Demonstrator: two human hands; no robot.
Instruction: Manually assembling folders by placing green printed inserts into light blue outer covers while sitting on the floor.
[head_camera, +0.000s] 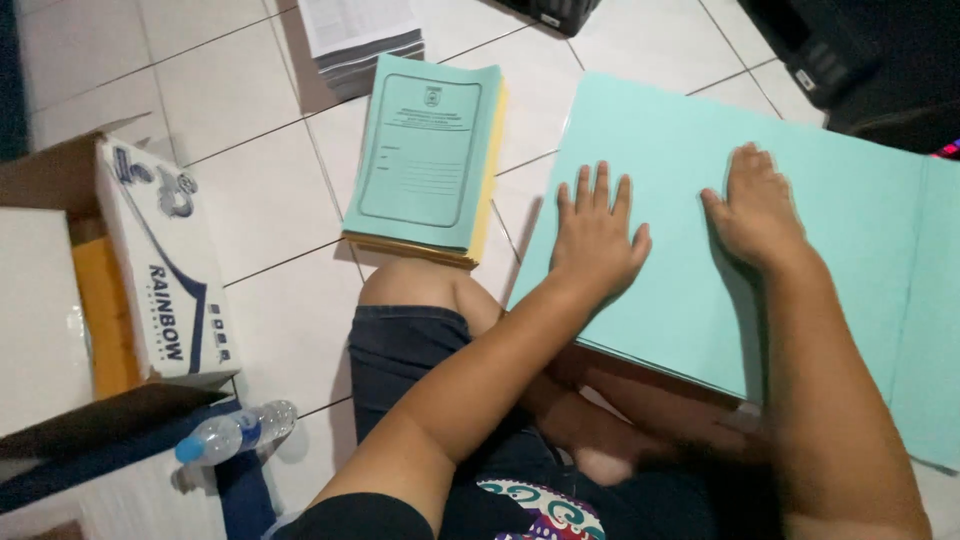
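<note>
Both hands — left hand (595, 240), right hand (755, 210) — press flat, fingers spread and gripping nothing, on the large teal sheet (850, 240); finished booklets (425, 160) lie stacked beside.

We are looking down at a floor of pale square tiles (240, 190), with dark grout lines crossing it.

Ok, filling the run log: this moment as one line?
left hand: flat on light green sheet | right hand: flat on same sheet | green booklet stack: on tiled floor, beyond knee
</note>
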